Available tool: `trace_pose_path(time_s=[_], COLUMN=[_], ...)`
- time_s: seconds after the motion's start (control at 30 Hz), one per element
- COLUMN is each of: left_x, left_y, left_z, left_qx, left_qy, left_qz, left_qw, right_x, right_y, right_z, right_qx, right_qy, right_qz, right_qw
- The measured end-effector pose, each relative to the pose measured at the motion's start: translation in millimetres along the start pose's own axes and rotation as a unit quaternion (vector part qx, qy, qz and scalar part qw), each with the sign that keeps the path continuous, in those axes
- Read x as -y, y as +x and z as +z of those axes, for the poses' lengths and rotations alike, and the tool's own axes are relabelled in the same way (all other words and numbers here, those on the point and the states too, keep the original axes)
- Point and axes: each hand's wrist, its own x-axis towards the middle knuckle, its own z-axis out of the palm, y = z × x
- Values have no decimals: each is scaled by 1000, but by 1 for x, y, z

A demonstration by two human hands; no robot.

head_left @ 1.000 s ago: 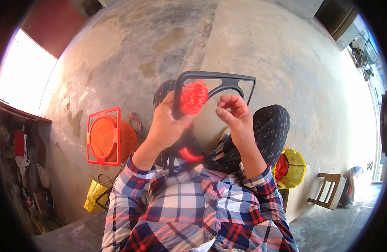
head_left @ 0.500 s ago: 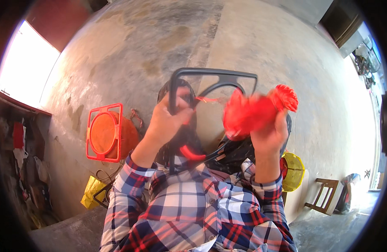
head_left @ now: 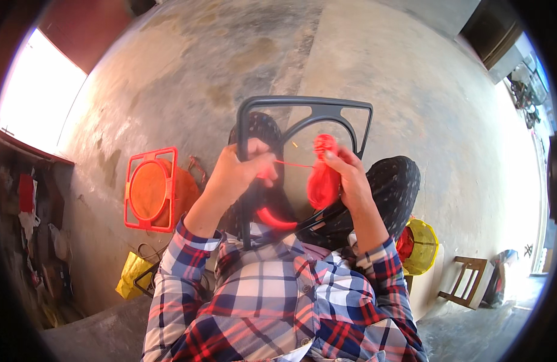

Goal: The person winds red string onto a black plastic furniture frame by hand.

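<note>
A dark grey frame (head_left: pixel 326 112), rectangular with a ring inside, rests over my lap. Bright red wrapping (head_left: pixel 276 221) covers the lower left part of the ring. At the frame's left bar, my left hand (head_left: pixel 241 172) is closed with its fingers pinching a thin red strand (head_left: pixel 295 164); these fingers are partly blurred. The strand runs taut to a bundle of red cord (head_left: pixel 323 184), gathered in my right hand (head_left: pixel 351 175) inside the frame's right half. My right fingers close round the bundle's upper part, and its lower end hangs over the ring.
On the floor to the left stands a round orange stool (head_left: pixel 185 193) with a red frame (head_left: pixel 171 205) of similar shape against it. A yellow bag (head_left: pixel 132 274) lies below. To my right are a yellow basket (head_left: pixel 426 253) with red material and a small wooden stool (head_left: pixel 465 280).
My right hand has drawn inward and left with the red bundle, which now hangs lower and narrower inside the frame. My left hand stays by the left bar. The frame has barely shifted.
</note>
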Motion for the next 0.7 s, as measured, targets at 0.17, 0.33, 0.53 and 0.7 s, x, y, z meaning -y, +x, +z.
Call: trace_pose_path(time_s=[0.17,0.33,0.53,0.7], left_x=[-4,-10,-9,-1], left_y=[-2,-3,1,4], left_z=[18,26,37,29], left_qx=[-5,-34,-44,-69], left_qy=[152,56,56,160], left_qz=[96,109,194,159], left_qw=[984,992,978,972], right_x=[3,2,35,25], right_y=[21,7,-15,-8], right_z=[25,22,57,46], right_qx=[110,134,-59,-46], right_qy=[-23,26,-528,-237], right_qz=[-77,-86,-463,-436], right_qw=[991,987,709,867])
